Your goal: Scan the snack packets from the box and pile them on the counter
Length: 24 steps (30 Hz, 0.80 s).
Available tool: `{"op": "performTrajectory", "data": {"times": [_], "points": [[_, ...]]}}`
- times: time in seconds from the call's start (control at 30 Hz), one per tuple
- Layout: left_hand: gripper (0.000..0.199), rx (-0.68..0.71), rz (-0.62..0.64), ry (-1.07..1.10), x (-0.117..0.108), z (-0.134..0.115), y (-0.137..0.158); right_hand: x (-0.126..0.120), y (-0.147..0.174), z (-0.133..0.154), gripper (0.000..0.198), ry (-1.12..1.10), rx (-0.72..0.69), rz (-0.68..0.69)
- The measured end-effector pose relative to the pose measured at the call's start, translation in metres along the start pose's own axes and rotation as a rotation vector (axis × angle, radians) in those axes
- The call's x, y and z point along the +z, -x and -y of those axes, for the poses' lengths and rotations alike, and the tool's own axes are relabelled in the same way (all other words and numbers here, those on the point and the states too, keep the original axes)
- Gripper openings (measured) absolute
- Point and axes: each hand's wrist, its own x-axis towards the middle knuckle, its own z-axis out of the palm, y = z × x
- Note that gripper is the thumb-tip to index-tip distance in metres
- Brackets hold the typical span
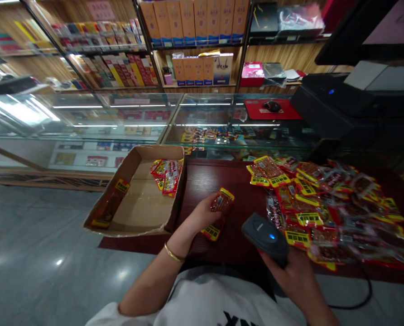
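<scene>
My left hand point(209, 210) is closed on a snack packet point(223, 199) with red and yellow edges, held over the dark red table. Another snack packet point(211, 232) shows just below that hand; whether it is gripped too I cannot tell. In my right hand point(292, 271) is a black barcode scanner point(265, 235) with a lit blue light, its head turned toward the left hand. To the right spreads a big loose pile of similar packets point(307, 199). An open cardboard box point(137, 226) on the left holds several packets point(168, 175) in its far right corner and one long packet point(112, 203) along its left wall.
Glass display counters point(120, 117) run behind the table point(202, 176). A red mouse pad point(290, 111) with a black mouse point(271, 106) lies on the glass. Dark equipment point(334, 104) and a monitor point(358, 36) stand at the right. A black cable point(361, 301) hangs at the table's front.
</scene>
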Motion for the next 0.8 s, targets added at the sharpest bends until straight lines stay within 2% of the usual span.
{"op": "performTrajectory", "data": {"times": [0.13,0.27,0.4,0.67,0.8], "points": [[0.063,0.056,0.048,-0.193,-0.007,0.000,0.004,0.004,0.003,0.000,0.030,0.006,0.006,0.070],[0.062,0.066,0.024,-0.244,-0.012,-0.002,0.005,0.008,0.004,-0.001,0.030,0.017,0.022,0.118],[0.048,0.054,-0.003,-0.273,-0.013,0.000,0.005,0.008,0.003,-0.002,0.029,0.032,0.009,0.096],[0.069,0.019,-0.008,-0.185,-0.017,0.005,0.006,0.007,0.003,-0.003,0.031,0.030,-0.022,0.074],[0.070,-0.082,-0.104,0.048,-0.008,0.009,-0.004,0.007,0.004,-0.005,0.030,0.044,-0.059,-0.012]]}}
